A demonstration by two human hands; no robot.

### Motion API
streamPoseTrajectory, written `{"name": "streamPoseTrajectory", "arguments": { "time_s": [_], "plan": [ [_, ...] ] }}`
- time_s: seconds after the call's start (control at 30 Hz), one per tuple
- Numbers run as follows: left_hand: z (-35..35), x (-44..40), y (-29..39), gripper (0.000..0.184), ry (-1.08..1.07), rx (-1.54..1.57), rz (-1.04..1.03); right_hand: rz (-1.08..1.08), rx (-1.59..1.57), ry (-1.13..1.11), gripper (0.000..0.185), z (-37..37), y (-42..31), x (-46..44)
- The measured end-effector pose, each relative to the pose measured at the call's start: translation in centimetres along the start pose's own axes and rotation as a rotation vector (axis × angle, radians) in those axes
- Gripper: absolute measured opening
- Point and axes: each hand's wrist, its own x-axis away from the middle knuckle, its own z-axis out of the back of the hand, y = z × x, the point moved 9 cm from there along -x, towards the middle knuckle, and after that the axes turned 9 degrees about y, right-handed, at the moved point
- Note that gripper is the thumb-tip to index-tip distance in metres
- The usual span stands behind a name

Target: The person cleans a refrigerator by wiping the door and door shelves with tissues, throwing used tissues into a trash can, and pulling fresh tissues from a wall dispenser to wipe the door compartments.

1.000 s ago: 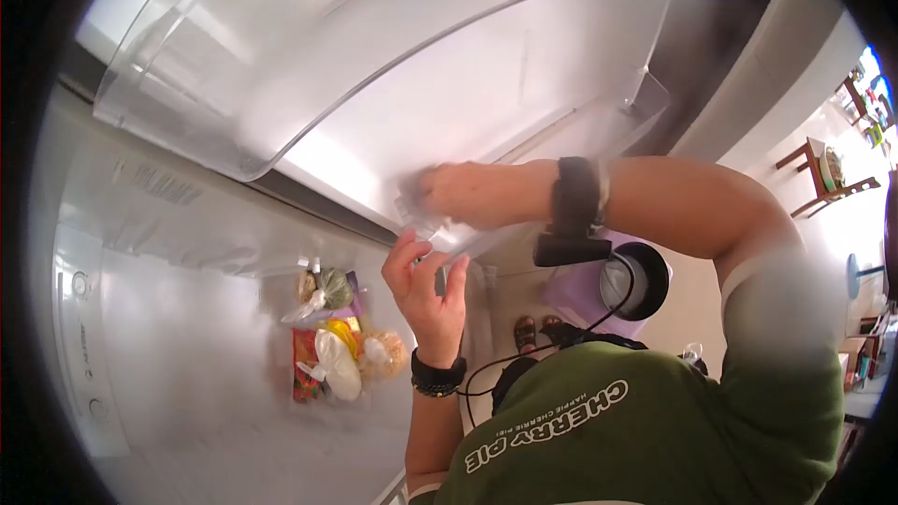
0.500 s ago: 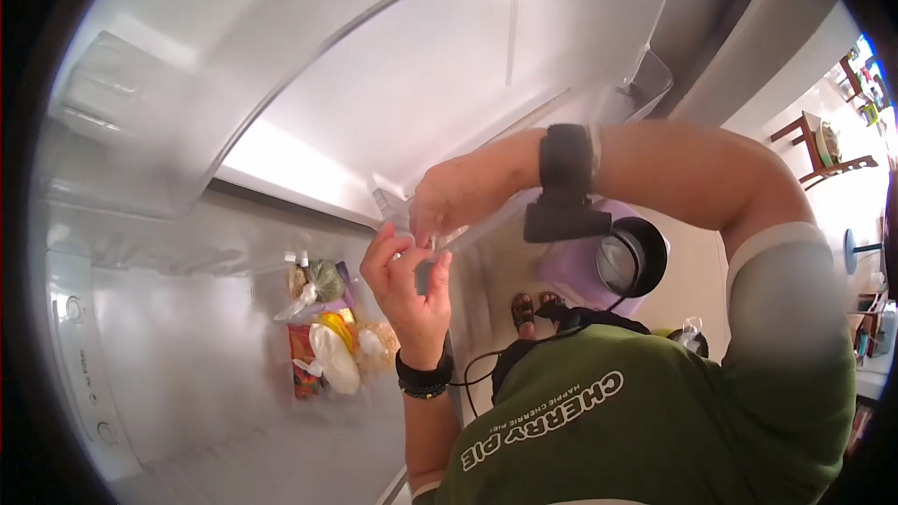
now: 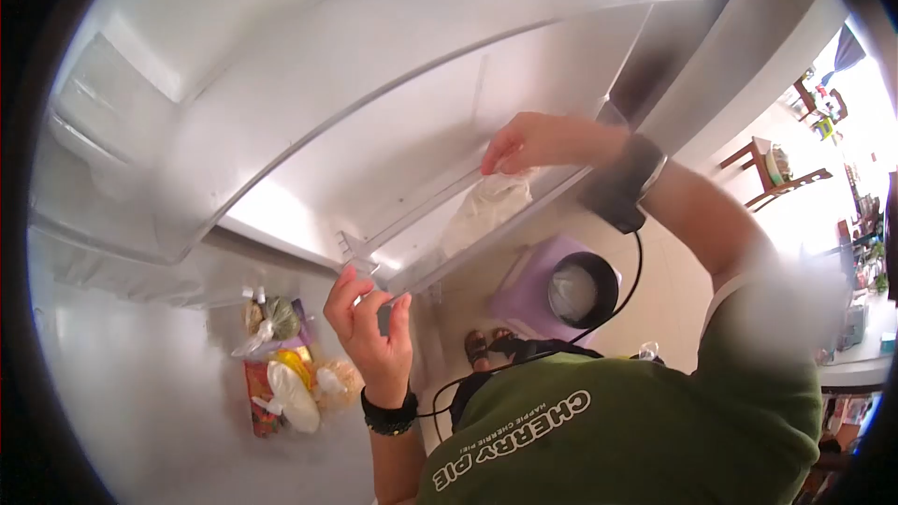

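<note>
Above the lower door rack, my right hand pinches the top of a translucent plastic bag with pale contents. The bag hangs down inside the clear door rack of the opened fridge. Near the hinge-side end of that rack is my left hand, a dark beaded band on its wrist. Its fingers are half bent, the thumb stands apart, and the fingertips are at the rack's corner. Whether they press on the plastic, I cannot tell.
Bagged foods lie inside the fridge on the left. A larger clear door shelf curves above my hands. On the floor, a black round container sits on a lilac stool. A wooden chair stands farther right.
My right hand has moved away from my left, rightwards along the rack, and the pale bag now shows beneath it. My left hand keeps its half-bent shape. The whole view has shifted.
</note>
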Motion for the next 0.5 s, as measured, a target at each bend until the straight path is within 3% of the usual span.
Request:
{"name": "streamPoseTrajectory", "arguments": {
  "time_s": [0.1, 0.13, 0.23, 0.33, 0.43, 0.5],
  "plan": [
    [0.0, -0.2, 0.3, 0.023, 0.014, 0.009, -0.009, 0.326, 0.317, 0.241, 0.025, 1.2, -1.4, 0.5],
    [0.0, -0.1, 0.2, 0.023, 0.009, 0.003, -0.022, 0.334, 0.336, 0.233, 0.024, 1.0, -2.0, 0.6],
    [0.0, -0.3, 0.5, 0.022, 0.013, -0.009, -0.019, 0.183, 0.320, 0.069, 0.024, -0.8, -2.6, 1.0],
    [0.0, -0.4, 0.7, 0.022, 0.013, -0.024, -0.041, 0.196, 0.386, 0.129, 0.022, 0.2, -1.1, 0.3],
    [0.0, -0.3, 0.4, 0.022, 0.030, 0.006, -0.028, 0.056, 0.314, 0.308, 0.021, 4.7, 0.7, 1.3],
    [0.0, -0.2, 0.3, 0.022, 0.042, 0.008, -0.040, 0.071, 0.490, 0.524, 0.019, 8.1, 1.1, 2.0]
  ]
}}
